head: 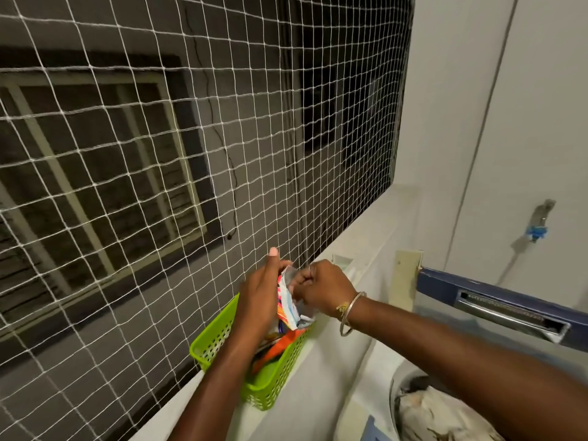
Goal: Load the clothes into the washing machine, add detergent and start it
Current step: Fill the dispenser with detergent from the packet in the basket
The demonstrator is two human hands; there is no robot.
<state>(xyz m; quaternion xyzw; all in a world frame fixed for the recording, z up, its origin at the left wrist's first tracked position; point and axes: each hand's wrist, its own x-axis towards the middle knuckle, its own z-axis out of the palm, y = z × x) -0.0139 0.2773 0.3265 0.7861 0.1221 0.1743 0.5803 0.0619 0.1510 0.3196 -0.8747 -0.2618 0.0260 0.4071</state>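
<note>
Both my left hand (258, 292) and right hand (323, 289) pinch the detergent packet (285, 305); clothes (436, 415) look loaded, so tearing it open's next.

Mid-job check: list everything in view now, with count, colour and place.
net: one, white, across the opening at left
basket: one, green, on the ledge beside the net
packet: one, white with pink and orange, above the basket
pouch: one seen, orange, inside the basket
lid: one, blue, raised at right
clothes: one heap, pale, in the drum at lower right
tap: one, metal with blue, on the right wall
bangle: one, silver, on the right wrist
left hand: one, grips the packet
right hand: one, pinches the packet's top
</note>
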